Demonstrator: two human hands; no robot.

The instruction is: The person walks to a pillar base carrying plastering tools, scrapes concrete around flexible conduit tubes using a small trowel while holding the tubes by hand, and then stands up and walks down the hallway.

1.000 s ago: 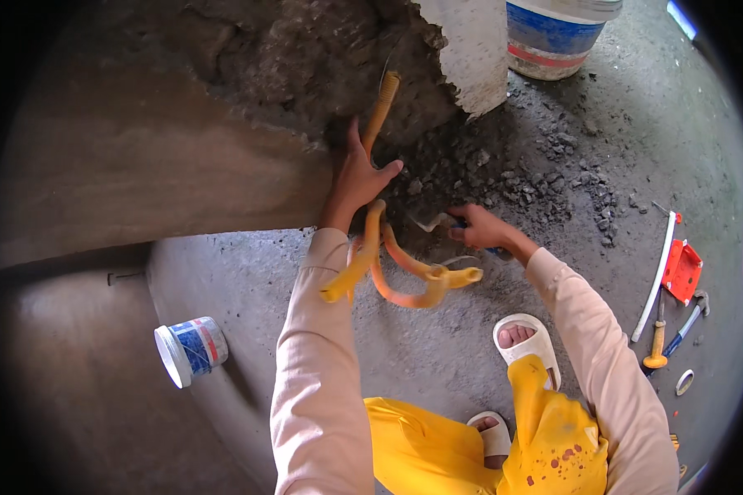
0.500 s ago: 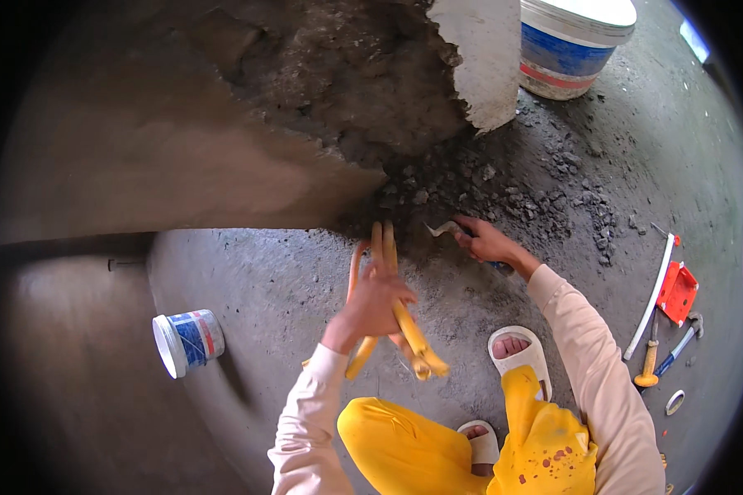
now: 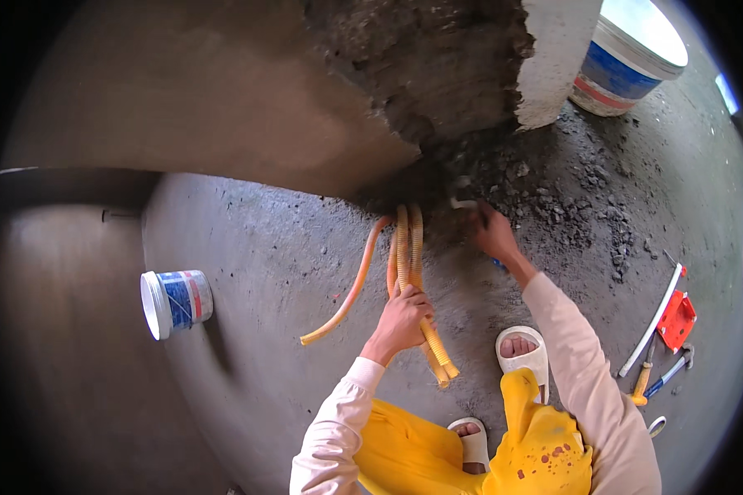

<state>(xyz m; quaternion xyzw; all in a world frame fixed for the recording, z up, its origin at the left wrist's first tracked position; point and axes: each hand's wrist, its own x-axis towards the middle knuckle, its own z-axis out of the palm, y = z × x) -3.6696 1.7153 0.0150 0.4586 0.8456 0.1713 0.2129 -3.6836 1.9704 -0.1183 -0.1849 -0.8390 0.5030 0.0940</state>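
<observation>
My left hand [image 3: 399, 323] is closed around several yellow corrugated conduits [image 3: 413, 247] that come up from the floor at the foot of the broken wall. One orange-yellow conduit [image 3: 352, 289] hangs free to the left of that hand. My right hand [image 3: 496, 237] grips what looks like a trowel with a bent metal neck [image 3: 464, 204], beside the conduits at the near edge of the rubble. A bit of its blue handle shows below the hand; its blade is blurred against the dark debris.
Grey rubble [image 3: 582, 206] spreads from the chipped wall [image 3: 437, 74]. A large white-and-blue bucket [image 3: 615, 74] stands far right, a smaller bucket [image 3: 179, 301] lies left. At right are a white tube [image 3: 652, 322], a red tray [image 3: 677, 320], a hammer [image 3: 670, 371] and a yellow-handled tool [image 3: 642, 381].
My left hand has closed on the conduit bundle, and one conduit now lies apart to the left. My right hand with the trowel has moved slightly. The view has shifted.
</observation>
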